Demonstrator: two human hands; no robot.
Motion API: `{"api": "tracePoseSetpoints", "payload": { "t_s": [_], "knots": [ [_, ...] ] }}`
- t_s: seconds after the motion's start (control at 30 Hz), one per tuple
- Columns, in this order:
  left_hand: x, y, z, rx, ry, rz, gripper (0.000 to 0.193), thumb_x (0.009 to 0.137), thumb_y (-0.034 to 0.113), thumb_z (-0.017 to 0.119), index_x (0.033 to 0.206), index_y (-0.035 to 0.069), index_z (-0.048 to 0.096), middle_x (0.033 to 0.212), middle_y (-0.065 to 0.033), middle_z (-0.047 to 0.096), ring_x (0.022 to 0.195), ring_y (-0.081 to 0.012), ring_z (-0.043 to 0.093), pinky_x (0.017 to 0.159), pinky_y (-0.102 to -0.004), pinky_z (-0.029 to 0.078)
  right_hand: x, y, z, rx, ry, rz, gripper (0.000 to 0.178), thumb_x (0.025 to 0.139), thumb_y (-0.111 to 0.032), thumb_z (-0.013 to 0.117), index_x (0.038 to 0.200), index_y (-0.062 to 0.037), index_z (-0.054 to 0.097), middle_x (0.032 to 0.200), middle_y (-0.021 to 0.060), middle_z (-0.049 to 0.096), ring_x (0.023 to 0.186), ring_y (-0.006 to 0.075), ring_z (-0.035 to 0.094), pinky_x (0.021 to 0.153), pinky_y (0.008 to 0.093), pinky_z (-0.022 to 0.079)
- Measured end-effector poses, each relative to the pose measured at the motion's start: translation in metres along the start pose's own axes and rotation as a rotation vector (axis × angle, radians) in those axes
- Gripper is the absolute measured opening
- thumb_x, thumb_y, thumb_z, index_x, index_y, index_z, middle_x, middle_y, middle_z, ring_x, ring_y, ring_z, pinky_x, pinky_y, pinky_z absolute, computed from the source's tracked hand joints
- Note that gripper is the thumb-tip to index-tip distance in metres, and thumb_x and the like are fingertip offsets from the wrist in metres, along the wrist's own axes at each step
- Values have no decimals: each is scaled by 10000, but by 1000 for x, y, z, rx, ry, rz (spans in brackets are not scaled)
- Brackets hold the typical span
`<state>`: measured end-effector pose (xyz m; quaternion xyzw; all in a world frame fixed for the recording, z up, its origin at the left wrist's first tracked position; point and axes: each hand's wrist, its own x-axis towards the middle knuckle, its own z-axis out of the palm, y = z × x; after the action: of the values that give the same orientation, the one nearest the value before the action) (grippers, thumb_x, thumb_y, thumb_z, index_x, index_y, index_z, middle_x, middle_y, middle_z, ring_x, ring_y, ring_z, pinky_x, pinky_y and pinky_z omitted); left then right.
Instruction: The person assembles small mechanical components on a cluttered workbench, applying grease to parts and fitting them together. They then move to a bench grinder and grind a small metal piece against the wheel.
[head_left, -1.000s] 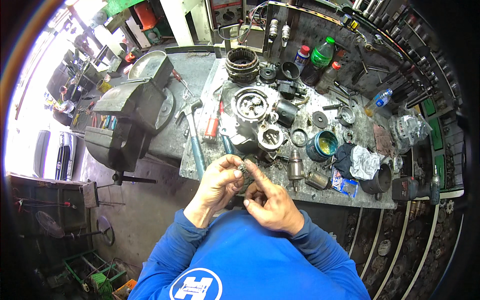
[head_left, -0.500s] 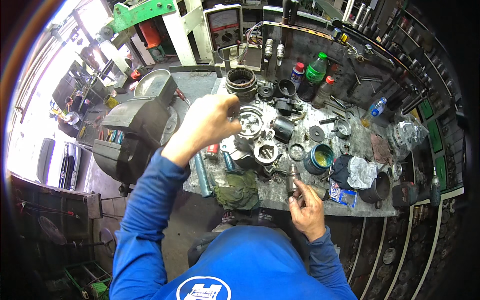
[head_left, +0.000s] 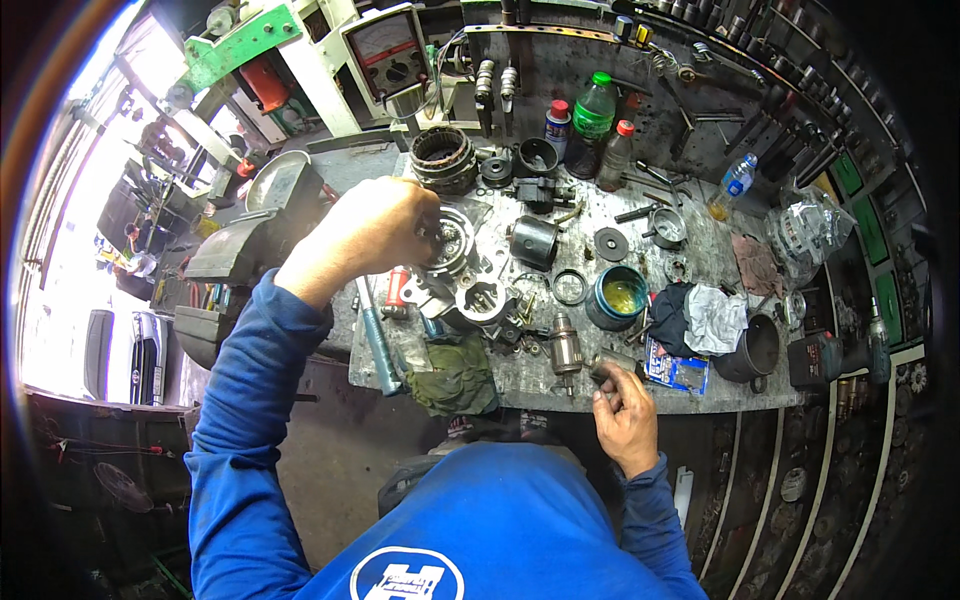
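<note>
- To the left of the teal tub (head_left: 603,308) with its yellow contents, and a little beyond it, my left hand (head_left: 375,225) is over the near-left rim of the round metal housing (head_left: 460,250). Its fingers are curled inward; I cannot tell whether they hold anything.
- In front of the tub, toward me, my right hand (head_left: 628,420) is narrow, fingertips at the end of a short metal cylinder (head_left: 618,360) on the workbench (head_left: 520,385). I cannot tell if they grip it or just touch it.
- Front-left of the tub lies a ribbed metal shaft piece (head_left: 566,350).
- Front-right of the tub lies a blue packet (head_left: 676,370), with big pale lettering along its upper edge.
- Beyond the tub stand a bottle (head_left: 594,115) with a green label and cap, a red-capped can (head_left: 557,130) printed in blue and white, and a red-capped clear bottle (head_left: 615,160).
- Far right of the tub, a tilted bottle (head_left: 735,187) wears a blue label, its print too small for me to read.
- Well left of the tub and beyond it, a meter (head_left: 388,58) shows a marked dial.
- Nearest me, below the tub, my blue shirt (head_left: 480,510) carries a white round emblem with letters.
</note>
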<state>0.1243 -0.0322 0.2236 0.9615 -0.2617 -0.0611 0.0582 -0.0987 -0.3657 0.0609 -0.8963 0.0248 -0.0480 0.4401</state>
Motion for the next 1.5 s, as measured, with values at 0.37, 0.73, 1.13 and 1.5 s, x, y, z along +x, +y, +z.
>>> {"api": "tracePoseSetpoints", "payload": {
  "t_s": [0.37, 0.73, 1.13, 1.5],
  "knots": [
    [-12, -6, 9, -128, 183, 11, 225, 802, 117, 819, 1019, 63, 805, 982, -143, 607, 987, -347, 657, 891, -426, 524, 32, 3, 7, -35, -40, -135, 412, 910, -87, 700, 1314, -13, 673, 954, 146, 673, 701, 270, 642, 671, 395, 537],
    [-25, -2, 36, -217, 379, -141, 218, 838, 161, 788, 1030, 60, 806, 1010, -135, 653, 977, -320, 684, 897, -426, 551, 37, 11, 23, -44, -43, -183, 398, 910, -53, 710, 1299, 23, 680, 956, 117, 659, 651, 187, 584, 634, 332, 506],
    [-23, -20, 39, -390, 379, 0, 277, 793, 70, 803, 1070, 56, 809, 1098, -101, 640, 1081, -268, 644, 953, -361, 520, 59, 27, 99, -659, 9, -426, 265, 796, -232, 778, 1027, -104, 760, 1375, 169, 603, 1347, 385, 493, 1078, 568, 382],
    [-28, -24, 41, -478, 336, -32, 271, 824, 138, 829, 1087, 87, 796, 1255, -132, 592, 1244, -301, 600, 1092, -390, 480, 69, 34, 121, -661, -64, -273, 286, 772, -208, 778, 1032, -95, 806, 1524, 188, 530, 1505, 432, 359, 1211, 708, 259]
  ]
}}
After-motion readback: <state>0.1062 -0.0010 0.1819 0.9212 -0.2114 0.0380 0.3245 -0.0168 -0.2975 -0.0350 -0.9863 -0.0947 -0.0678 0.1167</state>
